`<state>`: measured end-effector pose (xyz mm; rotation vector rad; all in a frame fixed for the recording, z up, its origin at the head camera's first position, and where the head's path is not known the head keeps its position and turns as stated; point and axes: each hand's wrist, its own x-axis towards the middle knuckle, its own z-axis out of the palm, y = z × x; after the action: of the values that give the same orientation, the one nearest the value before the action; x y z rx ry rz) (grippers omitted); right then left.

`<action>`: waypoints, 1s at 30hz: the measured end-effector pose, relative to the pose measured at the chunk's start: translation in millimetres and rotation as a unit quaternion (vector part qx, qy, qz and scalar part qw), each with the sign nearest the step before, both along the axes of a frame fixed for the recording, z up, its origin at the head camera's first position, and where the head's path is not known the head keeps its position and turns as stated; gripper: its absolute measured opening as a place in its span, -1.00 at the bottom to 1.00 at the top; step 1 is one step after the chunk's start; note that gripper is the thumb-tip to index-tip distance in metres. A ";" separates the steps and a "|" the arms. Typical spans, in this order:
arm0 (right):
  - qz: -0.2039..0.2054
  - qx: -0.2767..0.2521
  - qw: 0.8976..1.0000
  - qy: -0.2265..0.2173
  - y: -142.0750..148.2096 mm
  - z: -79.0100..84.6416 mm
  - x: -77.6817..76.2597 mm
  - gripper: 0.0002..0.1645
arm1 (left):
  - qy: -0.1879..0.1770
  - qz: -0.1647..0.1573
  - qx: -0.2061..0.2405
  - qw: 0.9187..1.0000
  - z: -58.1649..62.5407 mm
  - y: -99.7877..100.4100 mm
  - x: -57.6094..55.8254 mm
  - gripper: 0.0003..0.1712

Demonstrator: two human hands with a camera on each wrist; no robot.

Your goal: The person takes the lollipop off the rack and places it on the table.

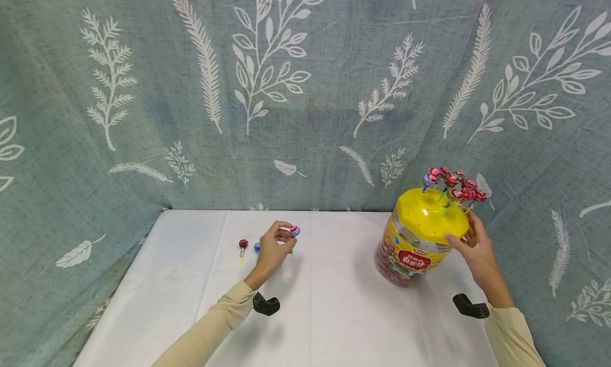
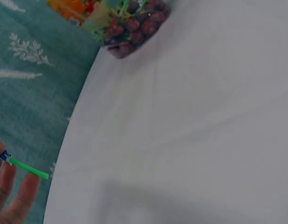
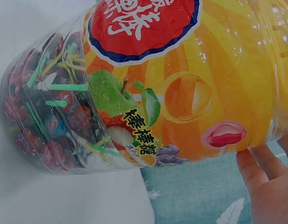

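My left hand (image 1: 272,252) is over the left half of the table, pinching a blue-and-red wrapped lollipop (image 1: 295,230) between thumb and fingers. The lollipop's green stick (image 2: 30,168) sticks out past the fingers in the left wrist view. On the right, a clear plastic jar (image 1: 414,259) with a colourful label has a yellow lid (image 1: 429,218). My right hand (image 1: 479,250) grips the jar near its top, thumb at the lid's edge and fingers round the far side. Several lollipops (image 1: 451,180), mostly red, stand by their sticks in the lid. More lollipops (image 3: 51,126) fill the jar's bottom.
A dark red lollipop (image 1: 243,244) with a yellow stick lies on the white table (image 1: 191,282). Beside it is a blue lollipop (image 1: 256,247), partly hidden by the left hand. A grey-green curtain (image 1: 315,112) with white leaf prints hangs behind the table.
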<state>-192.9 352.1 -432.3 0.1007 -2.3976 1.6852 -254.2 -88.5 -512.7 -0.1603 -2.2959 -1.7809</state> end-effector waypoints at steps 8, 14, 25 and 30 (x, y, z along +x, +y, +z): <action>-0.007 0.014 1.000 -0.017 0.6 0.1 -1.3 -0.05 | -0.035 0.027 -0.005 0.999 -15.4 -10.1 -0.3 -0.63; -0.005 0.007 1.000 -0.008 0.8 -0.9 -0.5 -0.05 | -0.045 0.058 -0.041 0.996 -25.1 -16.3 -4.7 -0.63; -0.005 0.007 1.000 -0.013 0.1 0.5 0.3 -0.04 | -0.082 0.082 -0.077 0.990 -35.3 -25.8 -7.7 -0.66; -0.004 0.006 1.000 -0.008 -0.3 0.3 0.3 -0.05 | -0.101 0.094 -0.104 0.985 -38.7 -27.4 -8.7 -0.67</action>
<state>-192.6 351.8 -432.0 0.0802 -2.4159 1.6755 -262.9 -115.9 -551.5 0.2060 -2.5377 -1.5261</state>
